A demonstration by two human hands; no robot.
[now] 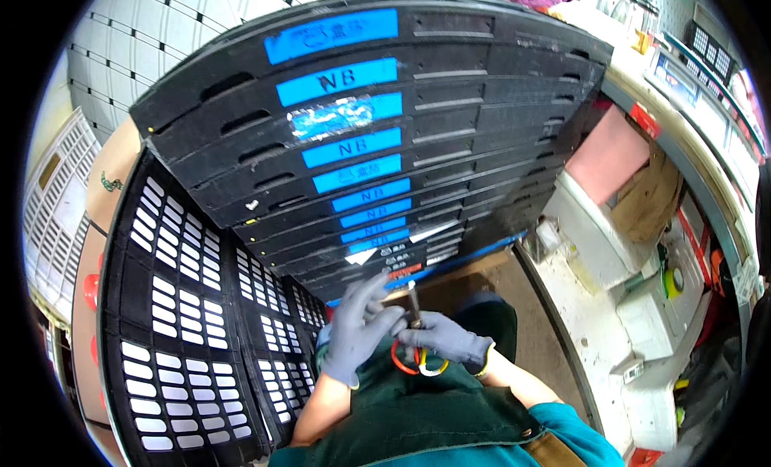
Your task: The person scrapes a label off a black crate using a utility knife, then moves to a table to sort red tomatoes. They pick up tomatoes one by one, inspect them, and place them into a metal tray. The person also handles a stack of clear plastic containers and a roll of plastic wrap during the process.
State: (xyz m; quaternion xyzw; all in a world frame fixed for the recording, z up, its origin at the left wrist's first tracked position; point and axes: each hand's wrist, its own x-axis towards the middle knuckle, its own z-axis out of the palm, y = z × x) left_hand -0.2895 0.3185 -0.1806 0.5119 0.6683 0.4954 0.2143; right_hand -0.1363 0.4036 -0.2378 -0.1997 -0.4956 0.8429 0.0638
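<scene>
Scissors (pixel 414 310) with one red and one yellow handle loop are held in my gloved right hand (pixel 446 337). Their blades point away from me and look shut. My left hand (pixel 355 325), in a grey glove too, is raised just left of the scissors. Its fingers are spread, and nothing shows in its grasp. Beyond both hands rises a tall stack of black plastic crates (pixel 361 117). Blue labels (pixel 361 142) with writing run down its front. White paper pieces (pixel 435 231) stick out near the lower labels.
Black slotted crates (pixel 187 322) stand close on my left. To the right is a white ledge (pixel 578 322) holding white plastic bins (pixel 647 328) and a pink bin (pixel 611 154). A brown floor (pixel 536 328) shows between ledge and stack. A clear jar (pixel 635 15) sits at the far right.
</scene>
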